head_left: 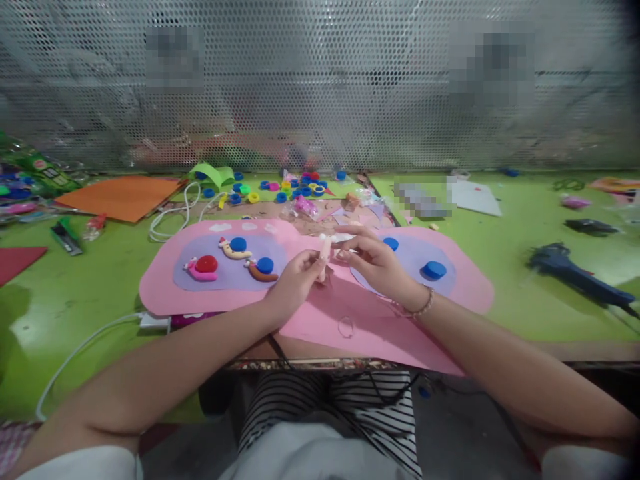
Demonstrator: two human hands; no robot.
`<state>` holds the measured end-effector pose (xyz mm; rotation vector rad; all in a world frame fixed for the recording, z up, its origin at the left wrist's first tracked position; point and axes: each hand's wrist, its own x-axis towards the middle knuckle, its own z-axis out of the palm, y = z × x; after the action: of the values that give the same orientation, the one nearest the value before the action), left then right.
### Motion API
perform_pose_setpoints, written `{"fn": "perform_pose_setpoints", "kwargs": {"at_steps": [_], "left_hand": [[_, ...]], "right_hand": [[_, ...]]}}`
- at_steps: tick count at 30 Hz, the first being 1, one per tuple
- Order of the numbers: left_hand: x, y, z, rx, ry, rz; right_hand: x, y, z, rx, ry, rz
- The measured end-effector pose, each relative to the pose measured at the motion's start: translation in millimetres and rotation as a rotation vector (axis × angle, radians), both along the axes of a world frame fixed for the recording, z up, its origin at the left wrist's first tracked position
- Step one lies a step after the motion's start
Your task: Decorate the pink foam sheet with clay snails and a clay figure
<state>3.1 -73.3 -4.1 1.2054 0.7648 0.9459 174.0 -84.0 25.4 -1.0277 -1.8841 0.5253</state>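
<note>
My left hand [299,277] is closed on a pale pink clay strip [325,249] held upright, with small white bits at its top. Close by on the right, my right hand [373,259] has its fingers bent together at the strip; what they pinch is hidden. Beneath both hands lies a pink paper cutout [325,313] with purple patches. On the left patch [225,275] are clay snail shapes with cap shells: a pink one [203,275] with a red cap, a cream one [236,253] and a brown one [263,273] with blue caps. The right patch bears a blue cap [434,270] and another [391,244].
Several loose bottle caps [300,185] and paper scraps lie at the back. A glue gun [583,273] rests at right. Orange paper [123,197], a stapler [67,236] and a white cable [173,212] lie at left. A perforated metal panel [320,87] stands behind the table.
</note>
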Motion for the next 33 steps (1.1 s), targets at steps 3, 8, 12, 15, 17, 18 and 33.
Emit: {"fn": "perform_pose_setpoints", "kwargs": {"at_steps": [3,8,12,15,17,18,33], "left_hand": [[1,-2,2.5,-0.031,0.005,0.002],[2,-2,2.7,-0.023,0.000,-0.016],[1,-2,1.1,0.027,0.019,-0.035],[0,-1,-0.4,0.039,0.032,-0.042],[-1,-1,-1.1,0.048,0.032,-0.039],[-1,-1,-1.2,0.053,0.030,-0.036],[4,-3,1.0,-0.007,-0.010,-0.096]], "right_hand": [[0,-1,3.1,0.000,0.001,0.007],[-1,0,-1.6,0.013,0.003,0.059],[-2,1,-5.1,0.016,-0.008,0.052],[-2,1,-6.1,-0.012,-0.007,0.038],[-2,0,-6.4,-0.028,-0.005,0.044],[-2,0,-6.5,-0.030,-0.004,0.049],[-3,0,-5.6,-0.018,-0.006,0.103]]}}
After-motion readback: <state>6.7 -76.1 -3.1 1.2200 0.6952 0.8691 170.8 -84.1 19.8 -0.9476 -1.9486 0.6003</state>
